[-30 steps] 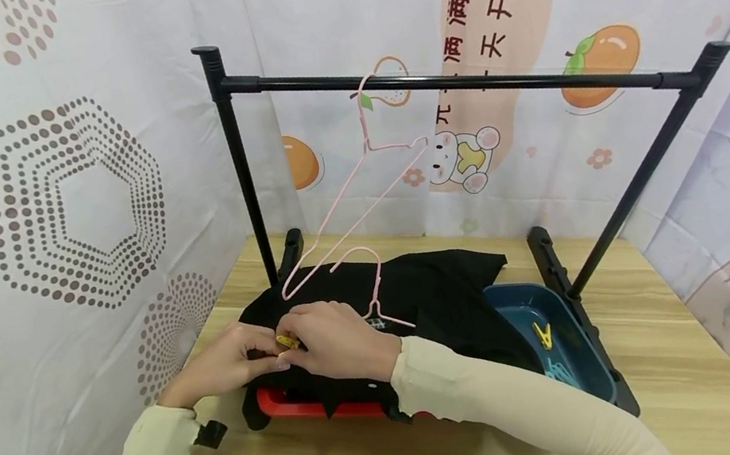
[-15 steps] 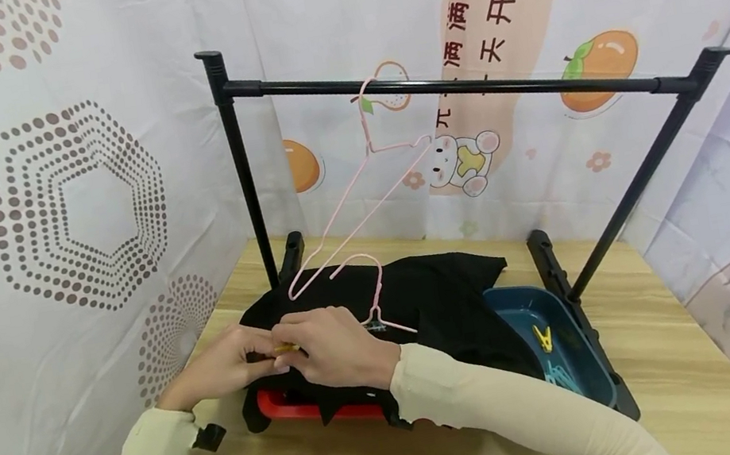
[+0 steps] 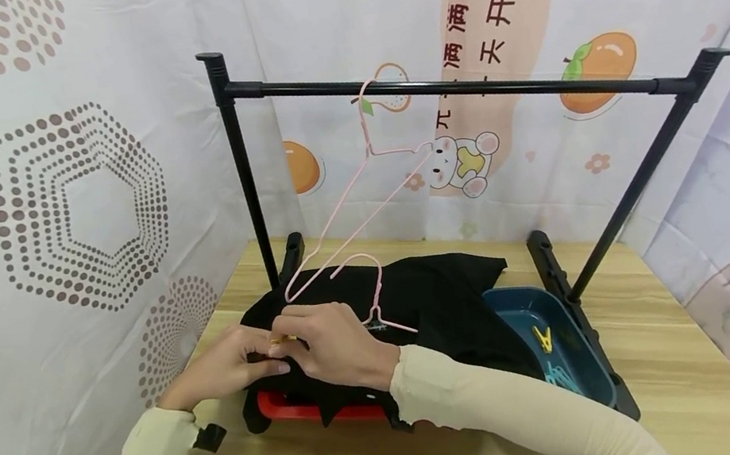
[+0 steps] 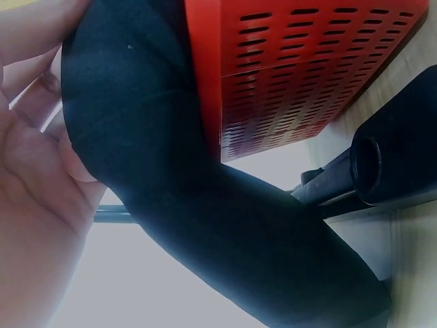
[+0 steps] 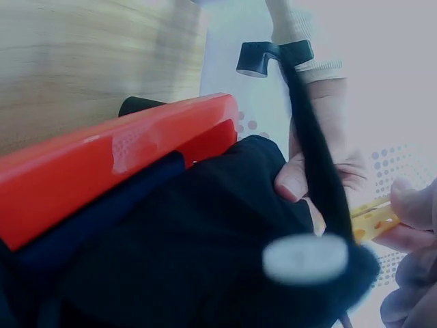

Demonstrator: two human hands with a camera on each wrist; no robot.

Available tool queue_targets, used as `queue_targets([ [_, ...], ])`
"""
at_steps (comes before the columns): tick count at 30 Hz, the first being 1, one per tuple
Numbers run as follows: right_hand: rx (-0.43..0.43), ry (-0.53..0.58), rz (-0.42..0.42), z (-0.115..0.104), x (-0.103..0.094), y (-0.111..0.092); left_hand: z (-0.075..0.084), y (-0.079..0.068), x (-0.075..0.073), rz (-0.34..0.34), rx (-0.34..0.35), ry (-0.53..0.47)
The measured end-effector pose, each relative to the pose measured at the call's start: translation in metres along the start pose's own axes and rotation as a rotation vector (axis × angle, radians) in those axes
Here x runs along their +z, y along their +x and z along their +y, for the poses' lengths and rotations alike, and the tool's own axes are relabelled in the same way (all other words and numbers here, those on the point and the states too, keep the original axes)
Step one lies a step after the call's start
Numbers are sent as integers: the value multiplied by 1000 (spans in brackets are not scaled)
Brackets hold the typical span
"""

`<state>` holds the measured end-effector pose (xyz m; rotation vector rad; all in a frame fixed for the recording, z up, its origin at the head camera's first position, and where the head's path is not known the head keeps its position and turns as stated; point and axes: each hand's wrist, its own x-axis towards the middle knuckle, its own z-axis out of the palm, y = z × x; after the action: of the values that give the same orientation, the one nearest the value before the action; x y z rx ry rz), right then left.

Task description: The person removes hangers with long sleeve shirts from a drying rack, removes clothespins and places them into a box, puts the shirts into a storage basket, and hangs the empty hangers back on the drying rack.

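My left hand (image 3: 225,367) pinches the edge of a black garment (image 3: 450,285), which is draped over a red basket (image 4: 287,75). In the right wrist view, its thumb lies against the dark cloth. Close beside it, my right hand (image 3: 337,345) pinches a yellow clothespin (image 5: 374,222) between thumb and fingers, right at the cloth's edge. Whether the clothespin's jaws are on the cloth is hidden. A pink hanger (image 3: 379,289) lies at the garment, its hook standing up and its lower part out of sight.
A black rack (image 3: 457,85) spans the table, with another pink hanger (image 3: 365,131) hanging from its bar. At the right stands a blue tray (image 3: 581,328) holding a yellow clothespin (image 3: 544,338) and teal clips (image 3: 560,378). Printed curtains (image 3: 315,18) enclose the table (image 3: 675,345).
The right hand has shifted slightly and turned the yellow clothespin at the cloth's edge. The left hand stays in place with the garment.
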<state>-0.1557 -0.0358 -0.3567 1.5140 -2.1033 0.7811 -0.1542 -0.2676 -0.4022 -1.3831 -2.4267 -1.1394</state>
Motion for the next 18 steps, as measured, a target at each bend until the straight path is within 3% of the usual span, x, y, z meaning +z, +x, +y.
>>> queue_targets([
  [4, 46, 41, -3, -1, -4, 0, -2, 1, 1, 0, -10, -7],
  [9, 149, 46, -122, -4, -7, -1, 1, 1, -1, -9, -52, -7],
  [14, 154, 0, -182, -8, -9, -5, 2, -2, -2, -25, -103, 11],
  [18, 148, -12, -176, -10, -12, -7, 1, -2, -2, -32, -95, 16],
])
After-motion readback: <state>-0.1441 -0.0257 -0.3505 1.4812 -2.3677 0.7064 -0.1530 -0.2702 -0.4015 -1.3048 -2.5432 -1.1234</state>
